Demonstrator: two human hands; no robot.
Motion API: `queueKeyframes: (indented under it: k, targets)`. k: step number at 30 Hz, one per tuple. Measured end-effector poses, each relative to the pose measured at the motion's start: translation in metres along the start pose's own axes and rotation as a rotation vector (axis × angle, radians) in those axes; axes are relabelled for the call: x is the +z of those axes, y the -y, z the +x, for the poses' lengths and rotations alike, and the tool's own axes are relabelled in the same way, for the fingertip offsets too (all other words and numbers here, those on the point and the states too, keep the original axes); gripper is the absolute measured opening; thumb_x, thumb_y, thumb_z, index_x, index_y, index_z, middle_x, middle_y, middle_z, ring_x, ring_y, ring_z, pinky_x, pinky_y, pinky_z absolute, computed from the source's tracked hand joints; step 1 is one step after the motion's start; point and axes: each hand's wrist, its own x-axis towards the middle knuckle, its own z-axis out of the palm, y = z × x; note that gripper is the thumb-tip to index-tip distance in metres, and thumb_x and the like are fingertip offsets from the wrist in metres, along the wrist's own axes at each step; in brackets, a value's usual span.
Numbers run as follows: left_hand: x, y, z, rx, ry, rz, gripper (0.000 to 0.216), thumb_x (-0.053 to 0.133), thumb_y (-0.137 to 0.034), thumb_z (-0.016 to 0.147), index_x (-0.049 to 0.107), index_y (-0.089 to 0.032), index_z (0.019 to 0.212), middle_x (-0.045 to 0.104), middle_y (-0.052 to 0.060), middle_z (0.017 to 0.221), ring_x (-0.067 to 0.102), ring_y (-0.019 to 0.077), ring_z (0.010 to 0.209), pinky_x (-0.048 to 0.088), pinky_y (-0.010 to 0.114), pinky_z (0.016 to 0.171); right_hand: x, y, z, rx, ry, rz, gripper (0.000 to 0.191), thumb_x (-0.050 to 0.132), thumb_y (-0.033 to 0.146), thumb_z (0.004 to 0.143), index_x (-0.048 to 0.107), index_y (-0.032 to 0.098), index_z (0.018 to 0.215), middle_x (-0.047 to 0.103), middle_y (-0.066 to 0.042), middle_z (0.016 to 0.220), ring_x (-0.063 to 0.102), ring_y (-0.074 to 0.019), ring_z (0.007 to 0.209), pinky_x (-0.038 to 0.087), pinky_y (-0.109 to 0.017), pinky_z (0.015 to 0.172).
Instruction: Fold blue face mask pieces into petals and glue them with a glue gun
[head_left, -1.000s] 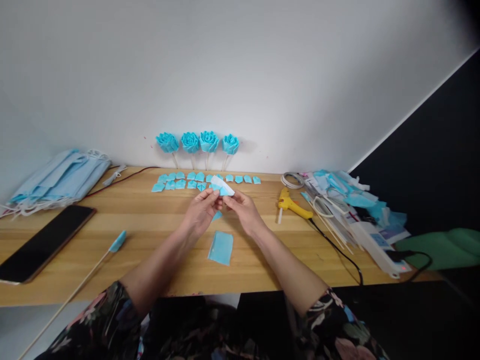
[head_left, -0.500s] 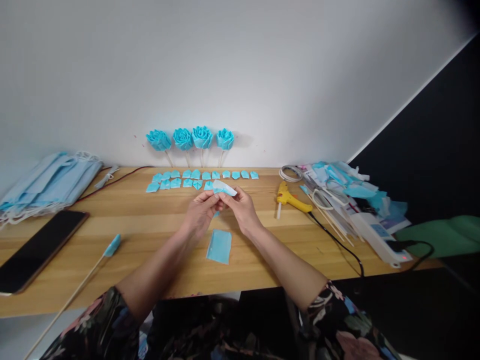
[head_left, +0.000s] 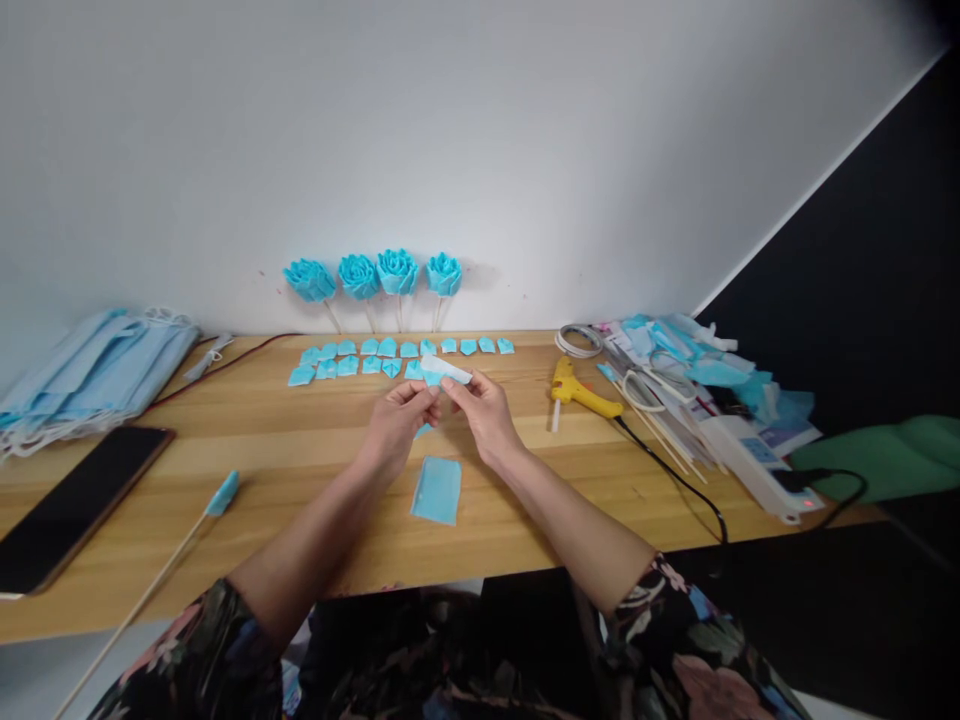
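Note:
Between both hands I hold a small piece of blue-and-white mask fabric (head_left: pixel 448 370), partly folded, above the middle of the table. My left hand (head_left: pixel 403 415) pinches its lower left side, and my right hand (head_left: pixel 482 410) grips the right side with the thumb on top. A flat blue fabric rectangle (head_left: pixel 436 490) lies just below the hands. Behind them, two rows of small folded blue petals (head_left: pixel 347 366) are laid out. A bit of blue fabric (head_left: pixel 424 430) shows under my left fingers.
Several blue fabric flowers (head_left: pixel 397 272) on sticks lean against the wall. Face masks (head_left: pixel 112 360), a phone (head_left: pixel 79 505) and a blue-tipped stick (head_left: pixel 176 555) are at left. A yellow glue gun (head_left: pixel 589 392), scissors (head_left: pixel 651 392), fabric scraps (head_left: pixel 690 360) and a power strip (head_left: pixel 757 470) are at right.
The white side of the fabric piece has been folded further over, with my right thumb shifted onto it. The view has moved slightly; the table items stay put.

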Motion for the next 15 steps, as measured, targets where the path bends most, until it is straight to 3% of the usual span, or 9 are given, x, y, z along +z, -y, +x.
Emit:
queueKeyframes:
  k: [6,15]
  targets:
    - [0.0003,0.0026,0.0000,0.023,0.033,0.009,0.027,0.081,-0.033,0.064,0.062,-0.014,0.065,0.060,0.000,0.059,0.053,0.0093,0.055,0.040,0.024,0.057,0.0040,0.0037,-0.0039,0.032,0.091,0.062,0.027,0.077,0.039,0.068,0.060,0.019,0.075,0.058,0.004,0.063,0.049,-0.0115,0.060,0.040,-0.027,0.061]
    - [0.0031,0.0051,-0.0012,0.012,0.038,0.032,0.031,0.082,-0.036,0.064,0.059,-0.014,0.063,0.058,-0.001,0.059,0.052,0.0091,0.055,0.039,0.024,0.054,0.0010,0.0020,-0.0014,0.020,0.006,0.022,0.028,0.076,0.040,0.069,0.059,0.018,0.066,0.052,0.005,0.061,0.044,-0.0100,0.059,0.037,-0.026,0.059]
